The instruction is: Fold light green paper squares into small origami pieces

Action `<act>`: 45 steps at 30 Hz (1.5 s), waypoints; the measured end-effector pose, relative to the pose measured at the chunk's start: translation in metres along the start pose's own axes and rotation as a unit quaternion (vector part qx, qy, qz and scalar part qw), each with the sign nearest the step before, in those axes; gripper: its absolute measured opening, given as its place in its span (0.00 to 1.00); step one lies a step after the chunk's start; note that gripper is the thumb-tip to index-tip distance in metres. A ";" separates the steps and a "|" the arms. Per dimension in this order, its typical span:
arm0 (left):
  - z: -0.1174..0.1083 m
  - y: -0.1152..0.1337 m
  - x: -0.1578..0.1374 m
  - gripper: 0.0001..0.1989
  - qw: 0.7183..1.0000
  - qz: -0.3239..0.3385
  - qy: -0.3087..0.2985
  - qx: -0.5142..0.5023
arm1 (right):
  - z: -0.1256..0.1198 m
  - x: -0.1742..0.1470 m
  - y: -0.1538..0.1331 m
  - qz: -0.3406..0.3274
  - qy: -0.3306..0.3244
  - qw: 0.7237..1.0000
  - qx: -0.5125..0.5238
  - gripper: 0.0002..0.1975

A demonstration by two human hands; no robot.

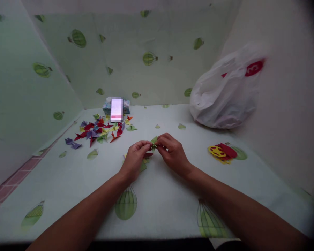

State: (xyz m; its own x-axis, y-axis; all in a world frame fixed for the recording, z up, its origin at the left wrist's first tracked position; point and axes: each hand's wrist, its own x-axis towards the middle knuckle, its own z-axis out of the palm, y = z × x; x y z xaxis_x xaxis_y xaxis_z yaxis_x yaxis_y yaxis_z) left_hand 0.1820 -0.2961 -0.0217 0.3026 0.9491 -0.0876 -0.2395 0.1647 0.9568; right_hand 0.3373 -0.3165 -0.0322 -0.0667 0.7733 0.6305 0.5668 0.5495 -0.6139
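Note:
Between my hands, above the middle of the table, is a small green origami crane (154,141) with pointed folds. My left hand (137,155) pinches it from the left with thumb and index finger. From the other side, the fingertips of my right hand (172,151) are closed on it as well. Several loose paper squares (143,166), green and yellow among them, lie partly hidden beneath my left hand. Farther back on the left sits a loose heap of folded paper cranes (99,130) in red, purple, yellow, green and orange. One purple crane (73,143) lies at its edge.
A phone (116,109) with a lit screen leans against a tissue box (127,105) behind the heap. At the back right stands a full white plastic bag (225,94). Red and yellow paper cutouts (222,152) lie on the balloon-patterned tablecloth (167,209) at right.

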 end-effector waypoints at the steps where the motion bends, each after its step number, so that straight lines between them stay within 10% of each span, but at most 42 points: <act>1: 0.000 0.000 0.000 0.10 1.000 0.003 0.007 0.013 | 0.000 0.000 0.000 0.000 0.002 1.000 -0.002 0.10; 45: -0.005 -0.005 0.005 0.12 0.999 0.019 -0.013 0.031 | 0.000 -0.002 0.001 -0.022 -0.022 0.997 -0.072 0.07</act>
State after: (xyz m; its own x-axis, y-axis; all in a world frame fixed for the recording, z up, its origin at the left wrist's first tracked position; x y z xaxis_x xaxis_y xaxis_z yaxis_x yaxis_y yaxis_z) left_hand 0.1803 -0.2906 -0.0286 0.3177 0.9472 -0.0444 -0.1948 0.1110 0.9745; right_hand 0.3379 -0.3176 -0.0340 -0.1281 0.7650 0.6312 0.6742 0.5339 -0.5103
